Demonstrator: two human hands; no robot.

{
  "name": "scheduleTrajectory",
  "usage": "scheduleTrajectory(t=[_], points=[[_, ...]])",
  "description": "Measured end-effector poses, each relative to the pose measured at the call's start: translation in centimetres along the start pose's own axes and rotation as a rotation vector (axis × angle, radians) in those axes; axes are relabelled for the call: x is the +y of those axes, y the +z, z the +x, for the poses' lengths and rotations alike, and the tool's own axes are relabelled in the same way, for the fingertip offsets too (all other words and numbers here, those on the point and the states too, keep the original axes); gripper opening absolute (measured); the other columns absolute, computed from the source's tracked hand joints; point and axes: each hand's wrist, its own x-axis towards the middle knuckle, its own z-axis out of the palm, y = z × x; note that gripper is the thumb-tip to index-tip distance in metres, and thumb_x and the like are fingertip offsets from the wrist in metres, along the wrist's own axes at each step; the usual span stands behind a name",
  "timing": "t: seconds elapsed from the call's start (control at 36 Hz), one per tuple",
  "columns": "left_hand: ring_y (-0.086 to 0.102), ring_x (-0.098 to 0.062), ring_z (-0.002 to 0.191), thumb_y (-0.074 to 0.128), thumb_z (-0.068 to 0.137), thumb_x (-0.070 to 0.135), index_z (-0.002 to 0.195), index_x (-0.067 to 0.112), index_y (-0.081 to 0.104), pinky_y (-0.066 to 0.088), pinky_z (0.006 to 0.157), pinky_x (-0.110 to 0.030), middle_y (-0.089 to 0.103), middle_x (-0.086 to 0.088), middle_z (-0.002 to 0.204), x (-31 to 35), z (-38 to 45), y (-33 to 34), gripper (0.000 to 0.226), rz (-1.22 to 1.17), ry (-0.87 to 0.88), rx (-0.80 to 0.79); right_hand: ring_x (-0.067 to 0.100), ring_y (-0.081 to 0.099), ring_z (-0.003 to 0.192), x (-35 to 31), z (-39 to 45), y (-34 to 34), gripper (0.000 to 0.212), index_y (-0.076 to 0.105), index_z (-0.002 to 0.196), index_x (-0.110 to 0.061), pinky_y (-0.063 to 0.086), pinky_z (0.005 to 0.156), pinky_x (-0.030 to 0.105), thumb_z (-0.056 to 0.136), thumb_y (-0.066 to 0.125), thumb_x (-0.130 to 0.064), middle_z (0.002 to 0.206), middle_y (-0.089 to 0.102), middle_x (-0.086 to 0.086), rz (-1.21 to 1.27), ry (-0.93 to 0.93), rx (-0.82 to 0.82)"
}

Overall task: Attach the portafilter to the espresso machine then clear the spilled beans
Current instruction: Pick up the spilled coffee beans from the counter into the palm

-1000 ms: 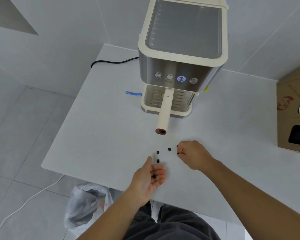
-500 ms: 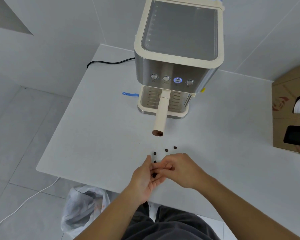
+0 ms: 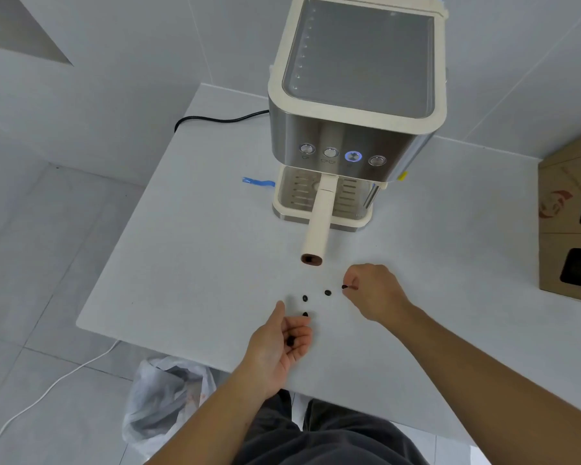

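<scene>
The cream and steel espresso machine (image 3: 353, 105) stands at the back of the white table (image 3: 188, 256). The portafilter sits in it, its cream handle (image 3: 317, 226) pointing toward me. Three dark coffee beans (image 3: 327, 292) lie loose on the table below the handle's end. My right hand (image 3: 373, 292) pinches another bean (image 3: 344, 287) at its fingertips, right beside those beans. My left hand (image 3: 279, 344) is cupped palm up at the table's front edge and holds collected beans (image 3: 291, 341).
A blue tape strip (image 3: 257, 181) lies left of the machine, and a black cord (image 3: 215, 119) runs behind it. A cardboard box (image 3: 571, 223) stands at the right edge. A bin with a plastic bag (image 3: 161, 401) sits on the floor below the table's front edge.
My right hand dropped a bean into my left palm, then moved back up and right and pinched another bean off the table. My left hand stayed cupped.
</scene>
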Motion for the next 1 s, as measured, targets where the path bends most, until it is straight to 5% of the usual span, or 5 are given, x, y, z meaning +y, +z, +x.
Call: scheduleTrajectory(t=[0.14,0.25,0.67,0.83,1.0], points=[[0.055,-0.02,0.065,0.048,0.097,0.043,0.092,-0.006,0.072,0.055,0.071,-0.032,0.066,-0.012,0.068,0.2,0.2,-0.3,0.055,-0.025,0.01,0.007,0.023,0.064,0.084,-0.4,0.5,-0.2,0.012,0.065,0.085,-0.021,0.058,0.075,0.037,0.089,0.056,-0.015,0.094,0.067,0.001,-0.081,-0.008,-0.072],[0.06,-0.022,0.071,0.047,0.098,0.043,0.095,-0.005,0.073,0.058,0.074,-0.033,0.069,-0.014,0.076,0.2,0.4,-0.3,0.055,-0.017,0.016,0.005,0.025,0.064,0.085,-0.5,0.4,-0.2,0.014,0.066,0.092,-0.015,0.059,0.078,0.041,0.089,0.053,-0.013,0.096,0.066,0.004,-0.125,-0.029,-0.098],[0.073,-0.029,0.095,0.041,0.1,0.043,0.105,-0.007,0.068,0.056,0.085,-0.036,0.074,-0.023,0.103,0.2,0.1,0.1,0.057,-0.057,0.015,-0.07,0.005,0.065,0.081,-5.8,-6.3,1.0,0.003,0.067,0.087,-0.027,0.053,0.075,0.02,0.088,0.065,-0.025,0.085,0.068,-0.012,0.241,-0.324,-0.275],[0.072,-0.024,0.076,0.046,0.098,0.044,0.097,-0.007,0.072,0.057,0.078,-0.036,0.073,-0.017,0.084,0.4,0.3,-0.3,0.057,-0.057,0.022,-0.022,0.007,0.063,0.08,-4.3,-4.8,0.4,0.017,0.073,0.101,-0.02,0.048,0.075,0.019,0.09,0.062,-0.027,0.092,0.073,-0.005,0.167,-0.278,-0.106],[0.069,-0.026,0.079,0.047,0.097,0.045,0.096,-0.006,0.072,0.057,0.074,-0.036,0.073,-0.016,0.079,0.6,0.4,-1.5,0.057,-0.06,0.031,0.015,0.016,0.064,0.083,-2.1,-2.4,-0.4,0.02,0.07,0.108,-0.018,0.055,0.077,0.028,0.09,0.062,-0.021,0.094,0.068,-0.002,0.119,-0.123,-0.053]])
